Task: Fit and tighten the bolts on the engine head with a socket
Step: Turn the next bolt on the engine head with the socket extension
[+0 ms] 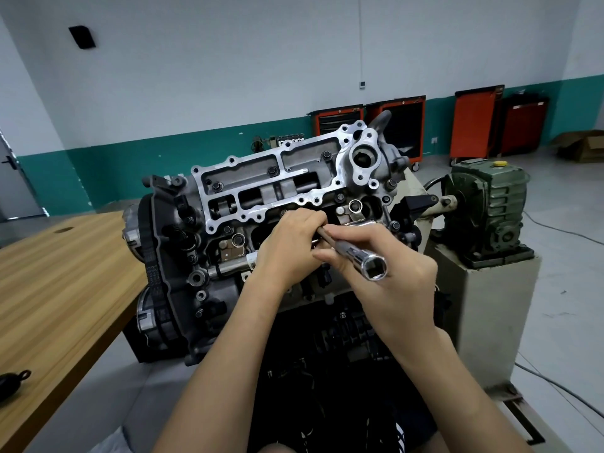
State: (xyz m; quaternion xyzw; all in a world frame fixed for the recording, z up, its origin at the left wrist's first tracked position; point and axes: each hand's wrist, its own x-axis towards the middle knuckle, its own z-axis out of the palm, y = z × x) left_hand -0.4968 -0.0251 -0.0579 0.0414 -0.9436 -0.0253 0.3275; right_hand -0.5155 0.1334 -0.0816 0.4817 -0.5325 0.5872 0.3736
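1. Leftward, a wooden desk ran along the side of the scene, with a small dark object lying at its near edge.
2. The engine head sat in the middle, just beside the desk. Its bright machined frame faced up and a ribbed black belt wrapped its left end.
3. A pale pedestal stood to the right of the engine head and carried a green gearbox with a yellow cap.
4. Red tool carts lined the far wall, well apart from the work.
5. The left hand hovered over the near side of the engine head, its fingers curled round the end of a thin dark rod.
6. The right hand was just beside the left, with thumb and fingers wrapped round the socket.
7. The socket was a long chrome tube held tilted above the near right part of the engine head. Its open end faced the camera and its other end met the rod.
8. Whether the rod was one of the bolts could not be told.
9. Several dark bolts already sat in the recesses of the frame, and others showed along its lower edge.
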